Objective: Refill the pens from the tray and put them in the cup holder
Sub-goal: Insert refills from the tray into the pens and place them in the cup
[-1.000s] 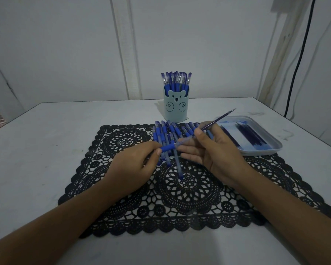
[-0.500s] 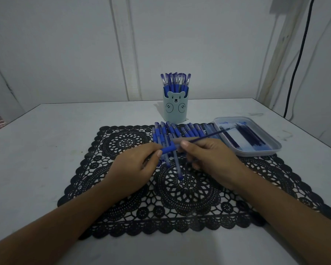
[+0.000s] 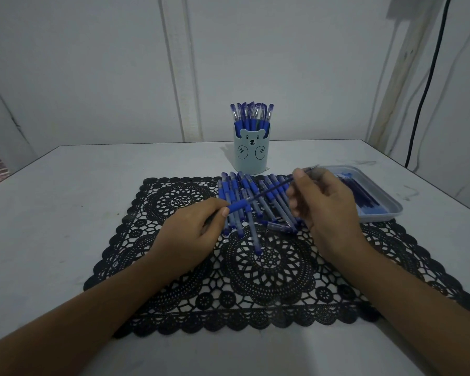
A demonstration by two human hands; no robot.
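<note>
My left hand (image 3: 193, 232) grips a pen barrel by its blue grip section (image 3: 238, 206), just above the lace mat. My right hand (image 3: 323, 204) pinches a thin dark refill (image 3: 276, 189) whose lower end meets the mouth of that barrel; its tip pokes out past my fingers. Several blue pens (image 3: 255, 202) lie in a row on the mat behind my hands. The pale blue bear cup holder (image 3: 251, 154) stands further back with several pens upright in it. A grey tray (image 3: 385, 213) with dark refills sits at the right.
A black lace mat (image 3: 269, 270) covers the middle of the white table (image 3: 65, 213). The wall is close behind the cup. A black cable (image 3: 423, 90) hangs at the back right corner.
My right hand has moved right and up along the refill, away from my left hand. The refill now slants from the barrel's mouth up to my right fingers. My left hand has stayed put.
</note>
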